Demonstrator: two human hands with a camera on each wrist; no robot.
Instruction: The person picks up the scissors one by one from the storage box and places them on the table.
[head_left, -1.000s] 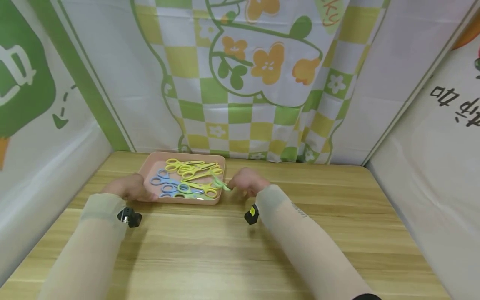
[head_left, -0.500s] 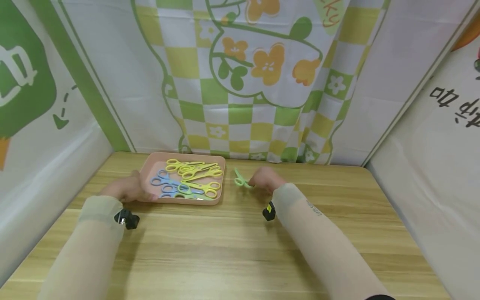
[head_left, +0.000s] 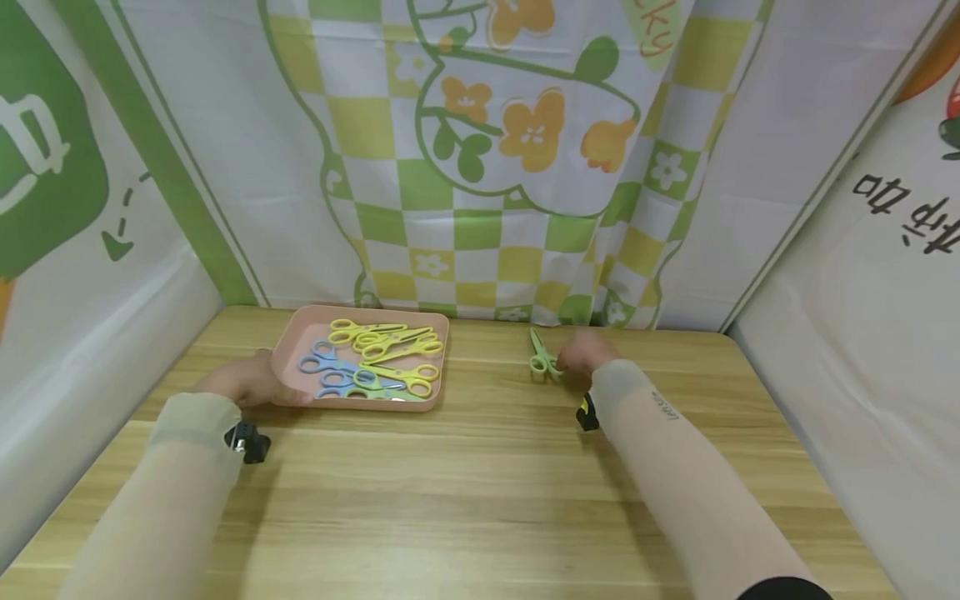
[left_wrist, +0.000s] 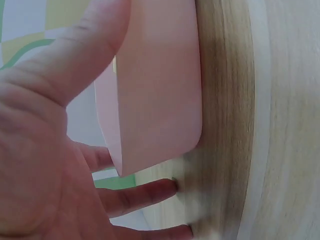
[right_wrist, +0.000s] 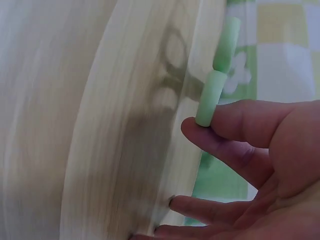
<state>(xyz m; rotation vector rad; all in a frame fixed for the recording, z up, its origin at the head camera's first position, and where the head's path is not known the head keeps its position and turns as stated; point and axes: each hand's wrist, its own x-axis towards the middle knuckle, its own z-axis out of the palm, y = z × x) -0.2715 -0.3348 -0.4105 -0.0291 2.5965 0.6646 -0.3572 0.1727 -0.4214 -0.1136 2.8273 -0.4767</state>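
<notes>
In the head view, my left hand (head_left: 243,382) rests at the front left corner of a pink tray (head_left: 283,354). Its thumb lies along the tray's front wall, and its other fingers are fairly straight, with tips near the tabletop in the left wrist view. Several yellow scissors (head_left: 420,375), blue scissors (head_left: 322,358) and a green pair partly beneath them lie in the tray. To the right of the tray, my right hand (head_left: 587,352) pinches green scissors (head_left: 538,346) by a handle loop between thumb and forefinger. They hang just above the table, blades toward the curtain.
The wooden table (head_left: 420,500) spreads in front of both arms. A checked curtain (head_left: 480,250) hangs along its back edge, and printed cloth walls (head_left: 862,333) stand on both sides. Each wrist carries a small black camera (head_left: 247,442).
My right hand has carried the green scissors rightward from the tray's right edge, over the table. The scissors have turned to point more toward the back. My left hand stays at the tray corner.
</notes>
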